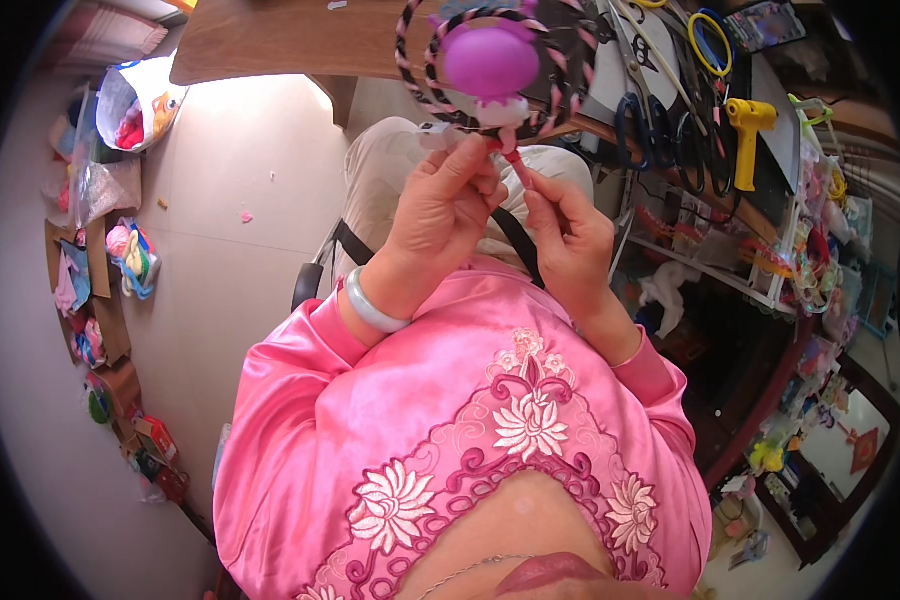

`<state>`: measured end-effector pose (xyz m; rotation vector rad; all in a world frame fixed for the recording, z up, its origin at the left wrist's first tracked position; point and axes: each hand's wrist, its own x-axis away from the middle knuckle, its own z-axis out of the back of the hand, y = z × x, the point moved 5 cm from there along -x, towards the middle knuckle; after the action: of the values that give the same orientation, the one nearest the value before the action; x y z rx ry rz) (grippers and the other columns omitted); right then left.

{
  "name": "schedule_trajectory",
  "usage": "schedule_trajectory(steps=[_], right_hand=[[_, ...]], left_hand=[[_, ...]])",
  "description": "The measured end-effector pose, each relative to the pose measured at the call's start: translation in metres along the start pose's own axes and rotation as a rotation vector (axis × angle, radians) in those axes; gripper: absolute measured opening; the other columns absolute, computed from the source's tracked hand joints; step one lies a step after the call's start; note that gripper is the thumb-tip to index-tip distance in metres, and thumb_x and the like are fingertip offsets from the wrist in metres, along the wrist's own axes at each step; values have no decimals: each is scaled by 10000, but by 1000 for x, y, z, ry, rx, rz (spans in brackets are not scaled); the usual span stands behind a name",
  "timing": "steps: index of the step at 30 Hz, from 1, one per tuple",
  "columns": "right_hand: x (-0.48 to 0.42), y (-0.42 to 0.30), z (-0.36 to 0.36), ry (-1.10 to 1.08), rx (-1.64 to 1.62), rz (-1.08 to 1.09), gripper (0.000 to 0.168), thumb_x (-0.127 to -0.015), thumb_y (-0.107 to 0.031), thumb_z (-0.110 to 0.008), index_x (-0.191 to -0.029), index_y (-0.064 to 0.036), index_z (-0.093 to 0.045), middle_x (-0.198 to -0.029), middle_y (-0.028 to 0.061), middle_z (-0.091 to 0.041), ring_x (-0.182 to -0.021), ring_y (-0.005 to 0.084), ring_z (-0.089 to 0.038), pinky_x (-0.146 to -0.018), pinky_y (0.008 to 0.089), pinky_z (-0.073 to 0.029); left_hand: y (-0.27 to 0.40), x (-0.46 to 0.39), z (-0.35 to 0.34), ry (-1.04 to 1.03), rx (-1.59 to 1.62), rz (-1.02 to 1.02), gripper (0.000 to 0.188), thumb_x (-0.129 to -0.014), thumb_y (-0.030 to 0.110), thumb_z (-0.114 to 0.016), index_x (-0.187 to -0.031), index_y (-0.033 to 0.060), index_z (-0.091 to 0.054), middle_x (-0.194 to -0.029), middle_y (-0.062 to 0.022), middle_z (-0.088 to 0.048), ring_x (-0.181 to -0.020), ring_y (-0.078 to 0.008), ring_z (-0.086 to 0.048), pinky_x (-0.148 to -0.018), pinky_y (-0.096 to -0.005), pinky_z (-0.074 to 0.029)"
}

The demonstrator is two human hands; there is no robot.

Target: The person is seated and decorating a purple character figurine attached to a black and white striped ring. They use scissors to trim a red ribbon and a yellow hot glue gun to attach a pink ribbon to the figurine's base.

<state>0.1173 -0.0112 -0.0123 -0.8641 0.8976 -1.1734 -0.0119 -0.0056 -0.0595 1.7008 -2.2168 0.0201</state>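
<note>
Between my two hands, close above my lap, is a thin red ribbon or strip (520, 169) below a purple rounded ornament (491, 63). My left hand (450, 199) pinches at the red part near the base of the ornament. The fingertips of my right hand (568, 229) grip the strip's lower end. Rings wrapped in black and pink (424, 90) surround the ornament, and a whitish piece (502, 112) sits under it. How these parts are joined cannot be told.
A wooden table (270, 37) lies ahead. Scissors (636, 97), a yellow glue gun (750, 139) and a phone (769, 22) are at the right. A white bag (124, 112) with red yarn and a ball-filled bag (133, 259) stand at the left. Shelves with packaged items (690, 262) stand at the right.
</note>
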Motion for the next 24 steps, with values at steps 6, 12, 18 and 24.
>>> schedule_trajectory(steps=[6, 12, 18, 24], right_hand=[[5, 7, -2, -37, -311, -234, 178, -884, -55, -558, -1040, 23, -596, -739, -15, -555, -628, 36, -495, -544, 171, -404], [8, 5, -11, -109, -437, -304, 156, -894, -51, -538, -1022, 31, -574, -768, -1, -580, -639, 33, -496, -550, 163, -401], [7, 2, -14, -165, -123, -201, 175, -857, -99, -594, -982, 19, -563, -794, 54, -601, -641, 111, -550, -553, 241, -440], [-26, -51, -8, -44, 419, 405, 238, -757, -169, -662, -929, -44, -558, -819, 76, -580, -739, 246, -575, -616, 343, -448]], left_hand=[[-2, 10, 4, -17, -559, -401, 216, -870, 42, -566, -1083, 15, -595, -1047, -53, -591, -918, -109, -555, -838, -278, -455], [-18, 9, 13, 13, -106, -120, 190, -899, 114, -543, -1071, 36, -556, -1086, -120, -592, -1008, -204, -574, -849, -313, -473], [-18, 8, 10, -23, -38, -10, 199, -907, 164, -537, -1054, 34, -568, -1052, -124, -602, -993, -207, -580, -808, -296, -477], [-14, 2, 17, 46, -196, -133, 178, -896, 145, -558, -1025, 24, -575, -949, -85, -617, -899, -185, -603, -758, -288, -496]])
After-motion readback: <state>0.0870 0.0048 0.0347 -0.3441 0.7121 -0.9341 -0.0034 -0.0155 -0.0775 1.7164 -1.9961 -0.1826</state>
